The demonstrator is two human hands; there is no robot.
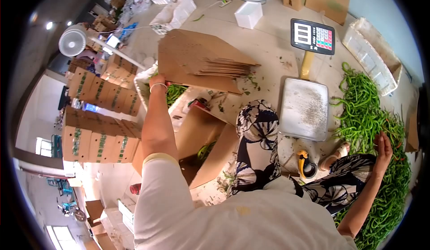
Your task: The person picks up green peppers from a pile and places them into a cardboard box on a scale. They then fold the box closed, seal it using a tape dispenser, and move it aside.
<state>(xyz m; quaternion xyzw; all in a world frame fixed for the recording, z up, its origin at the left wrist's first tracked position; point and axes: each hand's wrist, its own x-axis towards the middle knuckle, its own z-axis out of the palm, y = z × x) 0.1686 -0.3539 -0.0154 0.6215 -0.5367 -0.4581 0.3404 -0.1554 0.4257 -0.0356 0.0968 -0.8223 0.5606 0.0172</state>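
Note:
At the left, my left hand (157,81) grips the near left edge of a flat cardboard piece (172,62), on which a stack of folded cardboard (224,67) rests. Just below that hand, green peppers (175,93) show in a white foam box (142,86). My right hand (383,146) is over a large heap of long green peppers (363,109) on the right; its fingers are slightly apart and it holds nothing that I can make out. Between my arms stands an open cardboard box (197,138) with a few peppers inside.
A scale with a metal tray (304,109) and a raised display (312,36) stands ahead. Beside my foot lies a yellow and black tape dispenser (306,164). Foam boxes (248,15) are farther off. Stacked cartons (101,138) and a fan (72,42) are at left.

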